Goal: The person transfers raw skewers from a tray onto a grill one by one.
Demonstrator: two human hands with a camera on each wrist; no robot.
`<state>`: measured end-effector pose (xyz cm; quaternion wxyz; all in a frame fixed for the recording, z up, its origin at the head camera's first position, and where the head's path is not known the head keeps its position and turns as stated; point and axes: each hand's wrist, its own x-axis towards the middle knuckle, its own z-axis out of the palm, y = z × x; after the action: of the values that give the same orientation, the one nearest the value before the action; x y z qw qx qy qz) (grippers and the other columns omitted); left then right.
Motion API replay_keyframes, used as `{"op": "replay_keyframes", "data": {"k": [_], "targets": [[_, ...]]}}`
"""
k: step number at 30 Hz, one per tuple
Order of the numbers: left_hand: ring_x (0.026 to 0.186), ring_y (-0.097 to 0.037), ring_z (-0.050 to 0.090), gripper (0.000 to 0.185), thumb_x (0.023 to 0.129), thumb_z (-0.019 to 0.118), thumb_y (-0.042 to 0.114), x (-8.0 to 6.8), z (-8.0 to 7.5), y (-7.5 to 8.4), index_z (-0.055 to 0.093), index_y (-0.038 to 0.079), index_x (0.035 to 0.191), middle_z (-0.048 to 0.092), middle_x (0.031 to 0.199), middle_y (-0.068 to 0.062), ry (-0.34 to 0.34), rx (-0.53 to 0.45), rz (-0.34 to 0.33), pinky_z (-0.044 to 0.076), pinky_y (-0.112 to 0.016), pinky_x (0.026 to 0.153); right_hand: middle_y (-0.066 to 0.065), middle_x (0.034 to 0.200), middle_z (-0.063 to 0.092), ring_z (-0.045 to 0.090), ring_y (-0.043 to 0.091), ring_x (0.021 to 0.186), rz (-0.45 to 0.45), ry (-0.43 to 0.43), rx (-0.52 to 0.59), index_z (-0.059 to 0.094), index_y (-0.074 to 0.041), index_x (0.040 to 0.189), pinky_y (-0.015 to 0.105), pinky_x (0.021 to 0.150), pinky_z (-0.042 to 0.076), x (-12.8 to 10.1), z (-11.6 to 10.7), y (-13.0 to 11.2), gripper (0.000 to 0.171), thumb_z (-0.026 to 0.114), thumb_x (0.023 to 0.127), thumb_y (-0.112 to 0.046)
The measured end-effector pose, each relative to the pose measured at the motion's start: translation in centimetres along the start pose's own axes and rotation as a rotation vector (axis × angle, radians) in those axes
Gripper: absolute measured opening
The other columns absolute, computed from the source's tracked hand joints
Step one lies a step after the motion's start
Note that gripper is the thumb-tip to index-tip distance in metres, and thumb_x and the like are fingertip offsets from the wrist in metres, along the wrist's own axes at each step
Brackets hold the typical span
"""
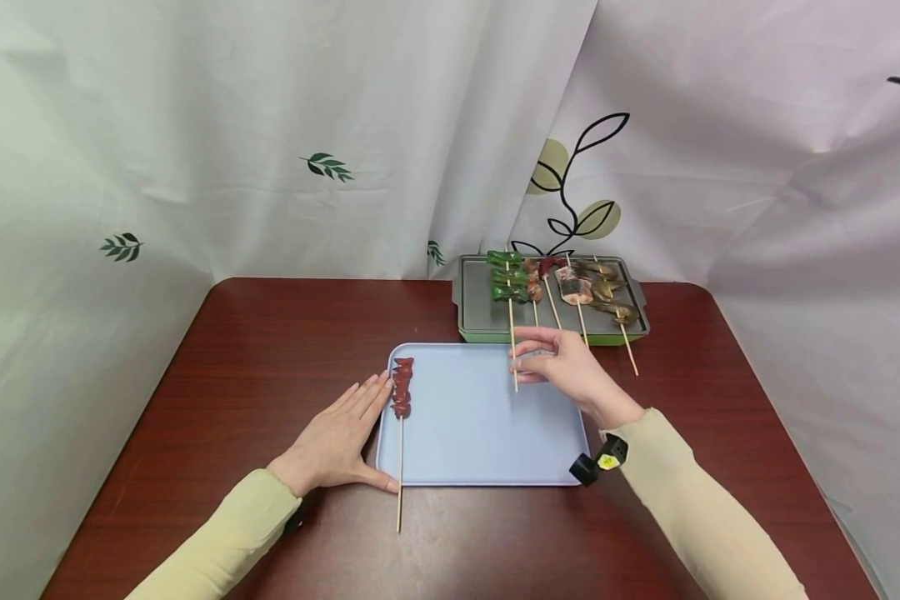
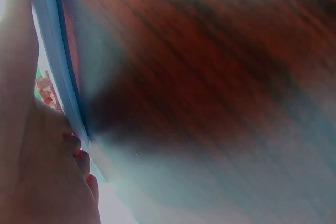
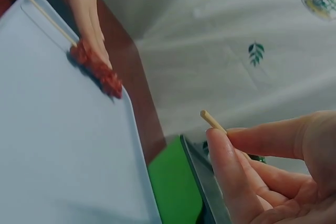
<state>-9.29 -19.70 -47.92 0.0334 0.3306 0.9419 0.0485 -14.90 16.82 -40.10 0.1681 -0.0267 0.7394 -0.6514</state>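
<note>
My right hand pinches the wooden stick of a green pepper skewer between thumb and fingers. The green pieces are over the left part of the grey pan; I cannot tell whether they touch it. In the right wrist view, the stick's end pokes out past the fingertips. My left hand rests with straight fingers against the left edge of the pale blue tray, its thumb by the front corner. A red meat skewer lies along that side, its stick jutting over the front rim.
Several other skewers lie on the pan: reddish-brown pieces, a dark red curved piece, a pale chunk with dark skin and brown shell-like pieces. The pan stands behind the tray on a dark red table, before a white curtain.
</note>
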Motion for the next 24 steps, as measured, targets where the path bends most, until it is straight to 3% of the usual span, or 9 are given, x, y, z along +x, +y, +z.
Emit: {"op": "replay_keyframes", "data": {"k": [10,24], "targets": [[0.153,-0.032,0.017,0.144,0.063,0.050,0.100,0.0,0.0,0.0,0.024,-0.004,0.159,0.023,0.165,-0.019,-0.001,-0.004,0.002,0.016,-0.044,0.123,0.035,0.120,0.062,0.072,0.022,0.093,0.059,-0.004,0.001,0.047,0.011,0.145,0.035,0.081,0.061,2.3,-0.8,-0.1,0.049,0.060,0.097,0.011],[0.152,-0.032,0.018,0.144,0.062,0.055,0.098,0.0,-0.2,0.1,0.026,-0.006,0.158,0.024,0.164,-0.020,0.008,-0.019,0.007,0.017,-0.045,0.123,0.035,0.119,0.062,0.072,0.029,0.096,0.084,-0.011,0.007,0.047,0.013,0.143,0.035,0.081,0.060,2.8,-1.2,-0.3,0.048,0.060,0.097,0.012]]}}
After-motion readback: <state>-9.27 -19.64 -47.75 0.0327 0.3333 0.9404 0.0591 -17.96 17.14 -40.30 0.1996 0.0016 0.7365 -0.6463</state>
